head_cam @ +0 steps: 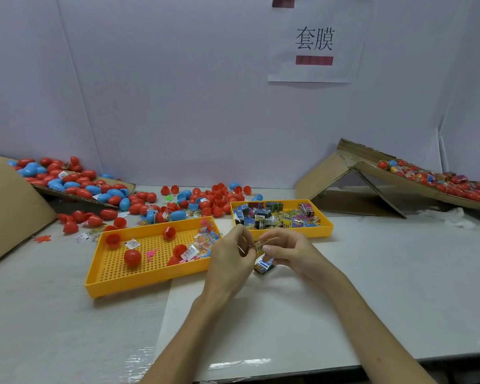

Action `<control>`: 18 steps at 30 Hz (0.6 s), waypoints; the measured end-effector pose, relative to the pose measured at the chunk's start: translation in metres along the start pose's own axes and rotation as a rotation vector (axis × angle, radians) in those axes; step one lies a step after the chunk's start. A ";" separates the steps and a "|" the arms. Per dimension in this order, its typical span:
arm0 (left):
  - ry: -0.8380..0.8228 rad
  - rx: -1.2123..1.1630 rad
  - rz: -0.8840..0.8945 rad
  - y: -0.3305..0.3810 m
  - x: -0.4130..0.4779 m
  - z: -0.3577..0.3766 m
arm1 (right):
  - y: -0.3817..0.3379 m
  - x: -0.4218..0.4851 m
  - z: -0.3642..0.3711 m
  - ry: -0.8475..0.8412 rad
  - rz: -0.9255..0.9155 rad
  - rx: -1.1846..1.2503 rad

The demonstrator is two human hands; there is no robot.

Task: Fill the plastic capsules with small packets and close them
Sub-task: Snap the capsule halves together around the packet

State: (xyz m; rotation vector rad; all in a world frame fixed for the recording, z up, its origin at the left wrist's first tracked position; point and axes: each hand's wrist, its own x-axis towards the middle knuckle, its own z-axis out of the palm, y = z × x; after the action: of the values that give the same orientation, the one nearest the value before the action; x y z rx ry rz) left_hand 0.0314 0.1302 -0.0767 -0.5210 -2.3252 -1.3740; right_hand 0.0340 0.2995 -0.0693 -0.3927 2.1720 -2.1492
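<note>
My left hand and my right hand meet in front of the right yellow tray, which holds several small printed packets. Both pinch one small packet between their fingertips. A second, blue-and-silver packet sits under my right hand, held by its lower fingers. The left yellow perforated tray holds a closed red capsule, open red capsule halves and clear toy packets. Loose red and blue capsules lie behind the trays.
A tilted cardboard flap at the back left carries many red and blue capsules. A cardboard box at the right holds filled capsules. A paper sign hangs on the back wall. The table's front edge runs below my arms.
</note>
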 end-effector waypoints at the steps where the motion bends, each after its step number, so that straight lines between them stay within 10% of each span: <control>1: -0.002 0.002 -0.002 0.000 0.000 0.000 | 0.000 0.000 0.000 0.001 0.007 0.005; 18: 0.021 -0.025 0.009 0.002 -0.003 0.001 | -0.001 0.001 0.002 -0.044 0.159 0.037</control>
State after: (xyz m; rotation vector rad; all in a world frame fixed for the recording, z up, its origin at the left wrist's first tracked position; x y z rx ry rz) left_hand 0.0343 0.1318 -0.0772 -0.5219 -2.2888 -1.3995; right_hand 0.0338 0.2975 -0.0683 -0.2528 2.0617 -2.0729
